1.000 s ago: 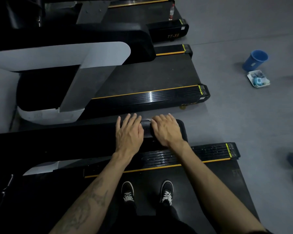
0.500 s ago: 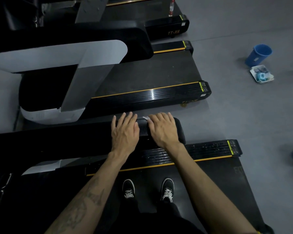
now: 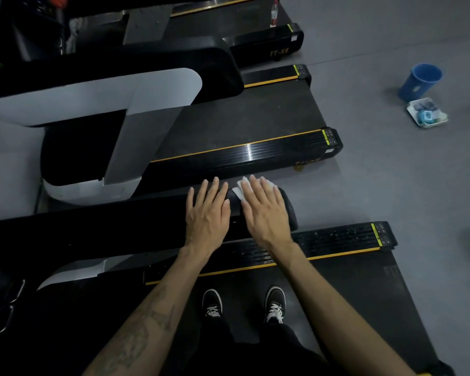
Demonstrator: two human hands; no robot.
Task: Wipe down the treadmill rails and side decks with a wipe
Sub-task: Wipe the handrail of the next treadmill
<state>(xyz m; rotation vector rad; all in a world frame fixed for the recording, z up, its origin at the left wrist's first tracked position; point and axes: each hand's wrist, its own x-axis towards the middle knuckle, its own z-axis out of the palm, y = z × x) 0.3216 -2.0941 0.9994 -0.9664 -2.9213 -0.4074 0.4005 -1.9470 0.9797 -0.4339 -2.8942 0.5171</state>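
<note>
A: What can't you make out from your end?

B: Most of the wipe is hidden under my right hand; I see only a white corner at the fingertips and a sliver near the knuckles. The left edge of the frame is too dark to read, and the lower frame cuts off both forearms.

A: How are the hands set?

B: Both lie palm down, side by side, at the centre of the frame on the black rail. My left hand rests flat on the bare rail, fingers straight and slightly spread, holding nothing. My right hand presses flat too, fingers straight and close together, not curled.

A: And the wipe against the fingers?

B: It sits between my right palm and the rail's rounded end, poking out past the index and middle fingers toward the upper left. The side deck with its yellow stripe lies just below the wrists.
</note>
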